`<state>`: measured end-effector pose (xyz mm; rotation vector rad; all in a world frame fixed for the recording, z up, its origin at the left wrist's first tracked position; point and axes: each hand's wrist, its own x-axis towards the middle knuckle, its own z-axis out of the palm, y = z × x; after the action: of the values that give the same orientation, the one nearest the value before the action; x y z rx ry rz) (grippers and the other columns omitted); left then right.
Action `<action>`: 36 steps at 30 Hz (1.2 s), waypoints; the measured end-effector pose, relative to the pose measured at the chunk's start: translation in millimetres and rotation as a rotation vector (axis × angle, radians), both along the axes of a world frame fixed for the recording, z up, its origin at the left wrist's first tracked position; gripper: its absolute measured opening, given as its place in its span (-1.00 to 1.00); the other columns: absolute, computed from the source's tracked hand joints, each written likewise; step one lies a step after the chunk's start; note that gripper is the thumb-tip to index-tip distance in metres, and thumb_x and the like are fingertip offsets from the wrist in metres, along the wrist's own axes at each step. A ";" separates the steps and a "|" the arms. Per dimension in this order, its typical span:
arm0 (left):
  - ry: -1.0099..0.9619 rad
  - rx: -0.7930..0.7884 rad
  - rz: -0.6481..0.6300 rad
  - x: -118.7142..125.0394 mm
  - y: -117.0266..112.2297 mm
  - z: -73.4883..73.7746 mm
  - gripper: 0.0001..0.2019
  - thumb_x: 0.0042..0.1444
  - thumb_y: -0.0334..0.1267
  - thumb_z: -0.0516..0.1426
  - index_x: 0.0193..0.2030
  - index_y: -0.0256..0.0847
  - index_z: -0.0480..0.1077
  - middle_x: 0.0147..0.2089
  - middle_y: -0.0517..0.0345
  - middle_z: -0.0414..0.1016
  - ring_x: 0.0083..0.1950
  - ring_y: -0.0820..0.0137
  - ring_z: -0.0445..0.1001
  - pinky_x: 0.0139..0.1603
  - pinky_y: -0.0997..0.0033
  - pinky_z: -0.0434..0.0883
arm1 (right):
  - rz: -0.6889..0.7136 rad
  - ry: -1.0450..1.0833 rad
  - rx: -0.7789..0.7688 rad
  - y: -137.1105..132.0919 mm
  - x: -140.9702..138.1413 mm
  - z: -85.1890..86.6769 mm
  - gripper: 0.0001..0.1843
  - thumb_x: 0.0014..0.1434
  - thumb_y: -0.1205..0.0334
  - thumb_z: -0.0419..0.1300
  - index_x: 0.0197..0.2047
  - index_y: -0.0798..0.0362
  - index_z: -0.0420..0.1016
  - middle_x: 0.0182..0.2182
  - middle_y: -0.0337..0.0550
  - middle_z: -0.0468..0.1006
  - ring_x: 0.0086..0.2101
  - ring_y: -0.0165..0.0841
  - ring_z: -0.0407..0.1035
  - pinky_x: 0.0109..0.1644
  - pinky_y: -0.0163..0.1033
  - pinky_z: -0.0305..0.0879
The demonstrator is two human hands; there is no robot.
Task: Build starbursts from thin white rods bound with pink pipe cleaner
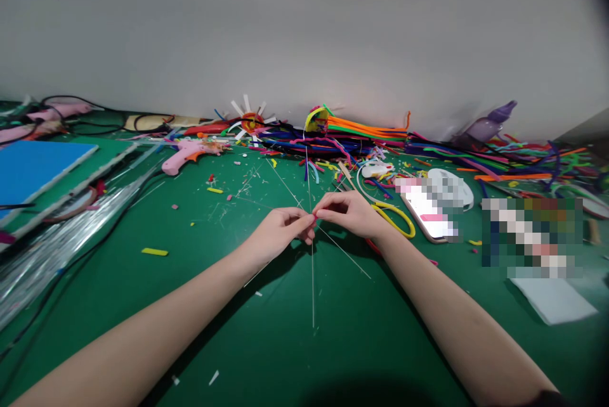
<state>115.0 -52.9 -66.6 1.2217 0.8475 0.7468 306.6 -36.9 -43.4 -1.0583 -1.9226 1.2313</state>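
Observation:
Several thin, pale, straight wires [313,286] cross in a star shape above the green table. My left hand [288,229] pinches them at their crossing between thumb and fingers. From the other side my right hand [346,212] meets it there, thumb and fingertips closed together. A tiny pinkish bit shows where the fingertips touch; what the right fingers grip is too small to make out. Scissors with yellow handles [408,224] lie just beyond my right wrist, partly behind the forearm.
A pink glue gun [183,155] lies at the back left, its black cord trailing forward. Clear plastic-wrapped strips [71,248] and a blue board [38,169] are at left. Colourful pipe cleaners [366,128] line the wall. A phone [425,213] and a white paper [554,300] lie right.

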 end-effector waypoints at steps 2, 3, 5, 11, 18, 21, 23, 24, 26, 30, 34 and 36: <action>0.024 0.051 -0.010 -1.0 0.3 0.7 -0.75 0.13 -0.12 0.14 -0.42 -0.27 0.42 -0.46 0.16 0.46 -0.43 0.50 0.43 -0.29 0.45 0.36 | 0.009 -0.004 -0.016 0.2 1.2 -0.4 -0.79 0.09 0.11 0.22 -0.29 0.07 0.55 -0.39 -0.16 0.54 -0.37 -0.42 0.36 -0.26 -0.24 0.30; 0.035 0.071 -0.016 -1.5 0.5 1.1 -0.75 0.14 -0.12 0.13 -0.42 -0.26 0.42 -0.47 0.17 0.46 -0.44 0.50 0.43 -0.29 0.46 0.36 | 0.006 -0.006 -0.030 0.4 1.8 -0.8 -0.78 0.09 0.10 0.23 -0.27 0.07 0.55 -0.39 -0.17 0.54 -0.38 -0.42 0.36 -0.27 -0.24 0.30; 0.055 0.101 -0.030 -2.4 0.7 1.4 -0.76 0.14 -0.13 0.13 -0.42 -0.26 0.42 -0.47 0.17 0.47 -0.44 0.50 0.43 -0.30 0.46 0.35 | -0.009 -0.004 -0.059 0.8 3.2 -1.4 -0.76 0.06 0.09 0.25 -0.25 0.07 0.55 -0.41 -0.18 0.53 -0.40 -0.43 0.36 -0.29 -0.26 0.30; 0.089 0.113 -0.061 -3.2 0.4 0.4 -0.76 0.14 -0.12 0.12 -0.41 -0.26 0.43 -0.45 0.16 0.49 -0.44 0.50 0.43 -0.32 0.47 0.34 | 0.048 -0.032 -0.048 0.8 5.3 -0.3 -0.75 0.06 0.10 0.24 -0.25 0.10 0.55 -0.43 -0.19 0.51 -0.44 -0.47 0.30 -0.37 -0.30 0.23; 0.105 0.101 -0.108 -1.3 -0.8 2.4 -0.76 0.15 -0.15 0.11 -0.42 -0.26 0.44 -0.44 0.15 0.52 -0.46 0.51 0.43 -0.33 0.48 0.34 | 0.112 0.003 -0.065 0.1 6.4 0.1 -0.79 0.04 0.14 0.26 -0.32 0.12 0.52 -0.48 -0.24 0.46 -0.49 -0.51 0.25 -0.44 -0.34 0.16; 0.108 0.069 -0.130 -1.0 -2.0 5.0 -0.76 0.15 -0.16 0.11 -0.43 -0.27 0.44 -0.46 0.15 0.51 -0.46 0.51 0.44 -0.32 0.48 0.34 | 0.132 0.001 -0.076 0.2 6.8 -0.5 -0.79 0.03 0.15 0.27 -0.32 0.12 0.52 -0.49 -0.24 0.46 -0.49 -0.51 0.25 -0.44 -0.34 0.16; 0.095 0.049 -0.136 -1.4 -2.5 6.3 -0.76 0.15 -0.17 0.11 -0.42 -0.27 0.44 -0.46 0.15 0.51 -0.46 0.51 0.44 -0.31 0.48 0.34 | 0.129 0.004 -0.071 0.2 6.9 -0.5 -0.80 0.02 0.15 0.27 -0.35 0.12 0.51 -0.49 -0.24 0.46 -0.48 -0.50 0.27 -0.43 -0.34 0.17; 0.084 0.039 -0.138 -1.6 -2.6 6.7 -0.77 0.15 -0.16 0.12 -0.42 -0.27 0.45 -0.45 0.15 0.52 -0.45 0.51 0.45 -0.30 0.48 0.35 | 0.128 0.005 -0.068 0.2 6.8 -0.4 -0.81 0.03 0.16 0.26 -0.36 0.12 0.51 -0.49 -0.24 0.46 -0.47 -0.50 0.27 -0.42 -0.33 0.17; 0.065 0.016 -0.133 -1.9 -2.8 6.6 -0.77 0.14 -0.16 0.13 -0.40 -0.27 0.46 -0.42 0.13 0.53 -0.43 0.50 0.46 -0.28 0.47 0.36 | 0.134 0.009 -0.062 0.3 6.9 -0.4 -0.82 0.03 0.16 0.26 -0.36 0.11 0.51 -0.49 -0.25 0.46 -0.48 -0.51 0.26 -0.42 -0.33 0.17; 0.036 -0.029 -0.100 -1.6 -3.0 4.9 -0.78 0.12 -0.14 0.14 -0.39 -0.25 0.48 -0.41 0.10 0.55 -0.42 0.47 0.47 -0.27 0.43 0.37 | 0.142 0.006 -0.058 1.0 7.3 -1.0 -0.81 0.03 0.15 0.26 -0.34 0.11 0.51 -0.50 -0.26 0.45 -0.49 -0.52 0.24 -0.44 -0.34 0.15; 0.045 0.003 -0.110 -0.9 -3.0 6.0 -0.79 0.11 -0.15 0.15 -0.43 -0.24 0.47 -0.43 0.10 0.54 -0.42 0.46 0.47 -0.27 0.43 0.37 | 0.123 -0.021 -0.060 1.3 7.1 -1.9 -0.80 0.03 0.13 0.26 -0.36 0.10 0.51 -0.49 -0.25 0.45 -0.49 -0.52 0.24 -0.44 -0.34 0.16; 0.058 0.011 -0.101 -0.8 -2.9 7.1 -0.78 0.10 -0.15 0.15 -0.45 -0.24 0.46 -0.45 0.12 0.52 -0.43 0.46 0.46 -0.27 0.43 0.37 | 0.118 -0.031 -0.063 1.2 6.8 -2.5 -0.79 0.03 0.12 0.25 -0.35 0.11 0.51 -0.49 -0.25 0.45 -0.49 -0.52 0.23 -0.44 -0.34 0.16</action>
<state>114.2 -55.8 -59.6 1.2913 0.8238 0.6383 313.4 -35.7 -45.8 -1.0128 -2.0065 1.3553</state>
